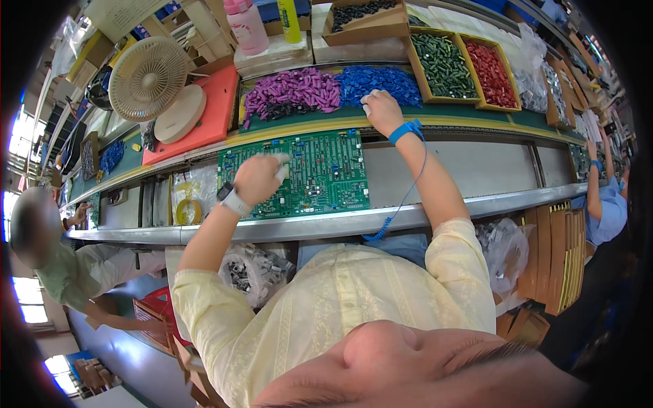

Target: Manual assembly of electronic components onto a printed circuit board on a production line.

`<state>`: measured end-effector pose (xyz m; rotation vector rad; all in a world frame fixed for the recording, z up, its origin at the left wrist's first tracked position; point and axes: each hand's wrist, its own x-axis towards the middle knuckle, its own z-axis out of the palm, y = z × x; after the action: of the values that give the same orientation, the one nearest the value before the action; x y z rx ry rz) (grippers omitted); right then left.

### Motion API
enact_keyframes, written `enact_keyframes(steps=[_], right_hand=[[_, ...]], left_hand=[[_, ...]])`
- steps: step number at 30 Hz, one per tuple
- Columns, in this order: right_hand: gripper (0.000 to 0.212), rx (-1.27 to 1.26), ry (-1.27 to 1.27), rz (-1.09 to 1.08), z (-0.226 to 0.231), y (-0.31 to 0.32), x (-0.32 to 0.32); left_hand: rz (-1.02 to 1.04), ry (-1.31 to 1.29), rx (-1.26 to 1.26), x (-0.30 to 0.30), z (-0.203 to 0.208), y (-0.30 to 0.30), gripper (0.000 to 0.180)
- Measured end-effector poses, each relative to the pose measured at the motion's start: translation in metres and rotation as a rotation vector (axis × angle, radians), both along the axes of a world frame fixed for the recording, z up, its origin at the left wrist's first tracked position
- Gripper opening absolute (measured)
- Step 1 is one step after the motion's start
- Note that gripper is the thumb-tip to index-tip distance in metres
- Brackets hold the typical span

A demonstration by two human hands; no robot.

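A large green circuit board (320, 178) lies on the rails in front of me, dotted with small parts. My left hand (260, 178) is over its left half, fingers curled together with pale covers on the tips; whatever they pinch is too small to make out. Farther right, my right hand (384, 112) reaches to the near edge of a pile of blue components (381, 81). Its covered fingertips are drawn together, and their contents cannot be seen. A blue wrist strap (406, 131) with a coiled cord circles my right wrist. Purple components (292, 92) are heaped beside the blue ones.
Boxes of green components (442, 64) and red components (488, 73) stand back right, beyond the metal front rail (422, 216). A fan (151, 81) rests on a red board at left. Bottles (246, 27) stand behind. Co-workers sit at both sides.
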<state>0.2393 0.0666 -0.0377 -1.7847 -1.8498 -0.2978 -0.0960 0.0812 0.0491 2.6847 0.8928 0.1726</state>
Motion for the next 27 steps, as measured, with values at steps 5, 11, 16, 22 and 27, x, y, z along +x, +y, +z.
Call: enact_keyframes(steps=[5, 11, 16, 22, 27], right_hand=[[0.012, 0.027, 0.038, 0.043, -0.002, 0.000, -0.002], [0.015, 0.075, 0.017, 0.024, -0.003, -0.001, -0.002], [0.014, 0.069, -0.003, -0.025, -0.001, 0.000, -0.005], [0.011, 0.196, 0.064, 0.134, 0.020, 0.014, -0.038], [0.016, -0.003, -0.089, 0.135, 0.014, 0.050, -0.080]], left_hand=[[-0.026, -0.184, 0.219, 0.086, -0.025, 0.050, 0.019], [0.123, -0.164, 0.330, 0.115, -0.044, 0.099, 0.018], [0.175, -0.019, 0.378, 0.119, -0.043, 0.095, 0.018], [0.194, 0.096, 0.436, 0.110, -0.034, 0.091, 0.023], [0.124, 0.112, 0.408, 0.105, -0.041, 0.090, 0.028]])
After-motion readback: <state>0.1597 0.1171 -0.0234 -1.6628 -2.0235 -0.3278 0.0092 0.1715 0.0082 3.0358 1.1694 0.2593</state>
